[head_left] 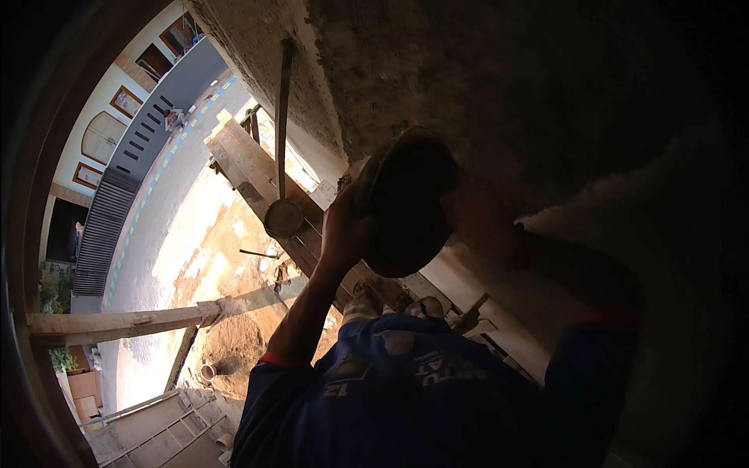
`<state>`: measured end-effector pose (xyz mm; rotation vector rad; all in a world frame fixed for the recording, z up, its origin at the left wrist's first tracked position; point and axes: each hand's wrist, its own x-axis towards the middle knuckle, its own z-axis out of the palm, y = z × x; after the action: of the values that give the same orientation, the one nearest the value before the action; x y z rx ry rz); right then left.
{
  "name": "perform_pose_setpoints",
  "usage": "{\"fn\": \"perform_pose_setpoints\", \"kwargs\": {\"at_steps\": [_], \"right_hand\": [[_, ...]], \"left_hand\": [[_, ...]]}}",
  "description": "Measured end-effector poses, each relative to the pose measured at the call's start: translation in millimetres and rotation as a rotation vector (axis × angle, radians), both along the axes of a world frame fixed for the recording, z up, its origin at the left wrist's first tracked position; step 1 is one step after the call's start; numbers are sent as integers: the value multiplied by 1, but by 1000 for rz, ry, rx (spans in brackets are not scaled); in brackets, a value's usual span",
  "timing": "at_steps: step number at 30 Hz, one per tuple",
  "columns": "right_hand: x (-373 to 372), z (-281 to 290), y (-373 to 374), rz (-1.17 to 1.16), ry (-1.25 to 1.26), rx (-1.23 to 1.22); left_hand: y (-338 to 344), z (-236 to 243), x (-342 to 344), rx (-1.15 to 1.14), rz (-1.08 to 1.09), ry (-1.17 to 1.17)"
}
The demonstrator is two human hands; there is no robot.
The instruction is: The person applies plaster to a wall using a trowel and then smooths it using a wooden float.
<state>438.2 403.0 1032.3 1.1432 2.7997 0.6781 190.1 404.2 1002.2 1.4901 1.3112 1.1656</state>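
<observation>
My left hand (343, 226) is closed on the left side of a dark, round, shallow bucket or bowl (409, 214), held tilted in front of the rough plastered wall (406, 70); its inside is too dark to make out. My right hand (480, 214) is at the right edge of this container, blurred and in shadow, so its fingers cannot be made out. Below are my feet on narrow wooden boards (242, 168).
A long strip (284, 101) leans on the wall above a round lid-like object (283, 220). A timber rail (117, 325) crosses at left. Far below lie a sandy heap (230, 343), a small pail (207, 372), a ladder-like frame (172, 437) and a paved lane with a crouching person (173, 119).
</observation>
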Motion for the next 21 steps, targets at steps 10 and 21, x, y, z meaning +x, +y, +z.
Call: {"fn": "perform_pose_setpoints", "kwargs": {"at_steps": [10,21], "right_hand": [[-10,-49,-15,-227,367,-757],[-3,-118,-9,174,425,-575]], "left_hand": [[18,-19,30,-74,51,197],[4,-31,8,-144,171,174]]}}
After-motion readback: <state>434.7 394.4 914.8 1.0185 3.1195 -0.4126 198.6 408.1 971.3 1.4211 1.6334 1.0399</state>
